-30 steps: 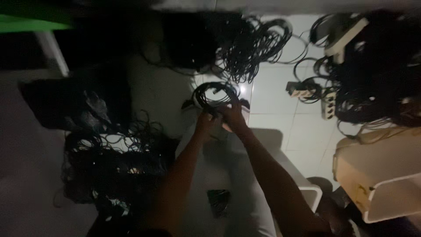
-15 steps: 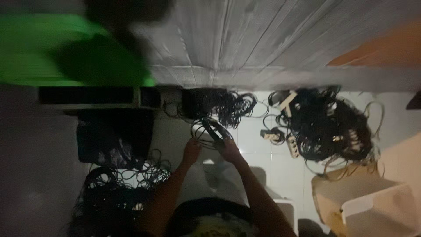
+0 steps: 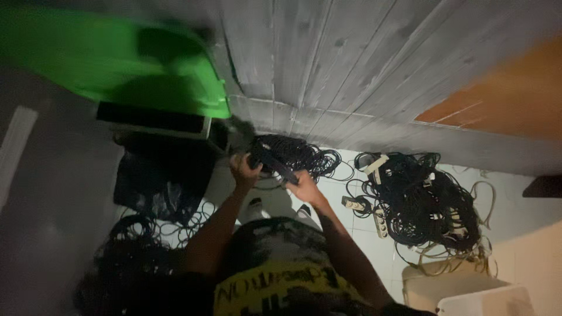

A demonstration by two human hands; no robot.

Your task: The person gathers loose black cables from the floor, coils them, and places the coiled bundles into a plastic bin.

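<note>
White floor tiles (image 3: 328, 193) run up to grey wall planks (image 3: 328, 64). Both hands, left (image 3: 243, 169) and right (image 3: 304, 188), are closed on a black cable coil (image 3: 270, 161), held taut between them above the floor (probably to keep its loops together).

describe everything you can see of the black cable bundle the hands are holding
The coiled cable bundle is black, thin cord gathered into a flattened hank that looks like rubber-sheathed wire. It is held up off the white tiled floor in front of the grey plank wall. The left hand grips its left end, the right hand its lower right end, so it slants down to the right. Behind it lies a loose black cable pile. Blur and dim light hide any plugs.
</note>
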